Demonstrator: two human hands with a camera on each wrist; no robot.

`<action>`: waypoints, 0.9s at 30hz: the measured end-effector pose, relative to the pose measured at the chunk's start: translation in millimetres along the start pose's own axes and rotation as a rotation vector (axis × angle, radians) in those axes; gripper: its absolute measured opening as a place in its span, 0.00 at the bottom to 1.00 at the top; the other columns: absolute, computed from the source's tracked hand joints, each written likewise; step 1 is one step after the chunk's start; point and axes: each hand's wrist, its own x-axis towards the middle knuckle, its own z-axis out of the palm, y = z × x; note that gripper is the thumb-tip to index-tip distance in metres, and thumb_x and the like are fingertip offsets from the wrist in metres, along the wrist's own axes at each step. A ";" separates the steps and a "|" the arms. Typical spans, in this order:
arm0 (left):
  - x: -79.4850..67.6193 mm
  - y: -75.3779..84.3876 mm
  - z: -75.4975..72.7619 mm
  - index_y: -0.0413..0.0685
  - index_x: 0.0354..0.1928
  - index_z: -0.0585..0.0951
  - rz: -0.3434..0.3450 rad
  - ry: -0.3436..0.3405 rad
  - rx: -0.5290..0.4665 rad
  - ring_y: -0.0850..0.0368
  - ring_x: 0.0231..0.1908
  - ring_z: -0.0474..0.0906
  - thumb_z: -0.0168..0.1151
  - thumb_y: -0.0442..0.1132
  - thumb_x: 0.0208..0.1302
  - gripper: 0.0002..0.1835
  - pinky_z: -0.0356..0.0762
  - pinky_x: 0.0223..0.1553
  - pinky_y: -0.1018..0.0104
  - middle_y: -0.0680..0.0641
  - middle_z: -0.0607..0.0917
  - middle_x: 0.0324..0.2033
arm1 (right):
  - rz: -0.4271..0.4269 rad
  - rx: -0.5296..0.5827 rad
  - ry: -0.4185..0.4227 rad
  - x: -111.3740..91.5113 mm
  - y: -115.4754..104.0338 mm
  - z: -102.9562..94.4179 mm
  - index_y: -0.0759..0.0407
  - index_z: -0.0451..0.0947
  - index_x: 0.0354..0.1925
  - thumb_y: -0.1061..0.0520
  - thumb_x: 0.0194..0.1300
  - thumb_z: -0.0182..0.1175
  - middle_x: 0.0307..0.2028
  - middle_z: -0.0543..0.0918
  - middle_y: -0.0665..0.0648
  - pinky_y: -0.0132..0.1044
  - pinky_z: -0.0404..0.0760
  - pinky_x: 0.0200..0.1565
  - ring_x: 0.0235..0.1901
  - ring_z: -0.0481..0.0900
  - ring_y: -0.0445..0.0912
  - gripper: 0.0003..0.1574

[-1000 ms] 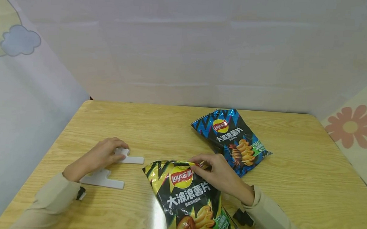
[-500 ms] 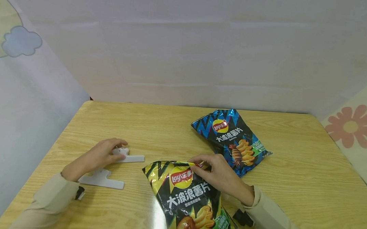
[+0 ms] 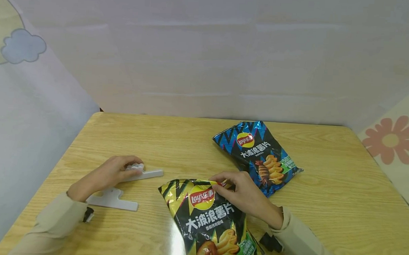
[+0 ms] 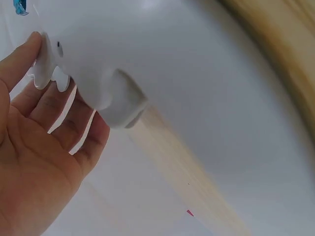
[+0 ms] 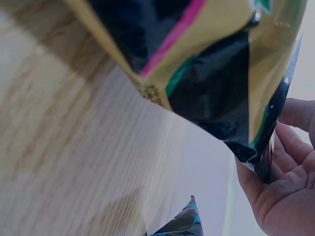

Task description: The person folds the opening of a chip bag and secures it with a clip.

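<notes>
From above, we see a person in pale beige sleeves point(image 3: 304, 236) working with both hands at a light wood-grain table point(image 3: 328, 186). The left hand point(image 3: 115, 173) pinches a white clip point(image 3: 152, 174) by its short, wavy-edged grip, thumb on one side and fingers on the other, while the clip's long straight bar points toward the middle of the table, slanting slightly up toward its far end. We cannot tell whether this clip touches the wood. Just nearer to us, partly hidden under the wrist, a second white clip point(image 3: 114, 201) of the same shape lies on the table. The right hand point(image 3: 244, 192) pinches the top edge of a yellow-and-black chip bag point(image 3: 209, 219) between thumb and fingers, just beside its round Lay's logo. This bag is at the near side of the table, right of the clips, its front facing us and its bottom cut off by our view. Behind it and to the right lies a blue-and-black chip bag point(image 3: 254, 156) — the right hand hides whether the two bags touch. Beyond the table we see a pale backdrop point(image 3: 207, 66), with a blue cloud point(image 3: 24, 46) at left and a coral flower point(image 3: 391, 140) at right.
</notes>
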 end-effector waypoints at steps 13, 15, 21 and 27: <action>3.9 4.0 -1.8 0.44 0.53 0.81 0.000 0.014 0.005 0.63 0.32 0.74 0.59 0.50 0.71 0.19 0.73 0.34 0.68 0.50 0.86 0.37 | 0.000 0.002 -0.004 0.0 0.4 0.5 0.55 0.85 0.49 0.57 0.68 0.63 0.47 0.88 0.56 0.30 0.80 0.34 0.35 0.83 0.35 0.12; 4.7 4.9 -2.3 0.44 0.53 0.81 0.008 0.023 -0.002 0.63 0.31 0.74 0.59 0.50 0.71 0.19 0.73 0.33 0.69 0.51 0.86 0.36 | -0.004 0.002 -0.004 -0.1 0.4 0.4 0.56 0.85 0.49 0.57 0.68 0.63 0.47 0.88 0.56 0.30 0.80 0.33 0.34 0.83 0.35 0.12; 8.5 9.4 -4.3 0.44 0.51 0.81 0.034 0.046 -0.018 0.64 0.29 0.74 0.59 0.50 0.71 0.18 0.73 0.30 0.70 0.54 0.85 0.31 | -0.005 -0.001 -0.003 0.4 0.4 0.5 0.56 0.85 0.49 0.57 0.68 0.63 0.46 0.88 0.56 0.30 0.80 0.35 0.35 0.83 0.35 0.12; 15.0 15.2 -4.9 0.44 0.49 0.83 0.081 0.084 -0.016 0.66 0.29 0.76 0.60 0.47 0.71 0.15 0.76 0.32 0.70 0.54 0.88 0.32 | -0.008 -0.012 0.003 0.7 0.8 0.4 0.56 0.85 0.49 0.58 0.67 0.64 0.45 0.89 0.56 0.29 0.79 0.34 0.33 0.82 0.34 0.12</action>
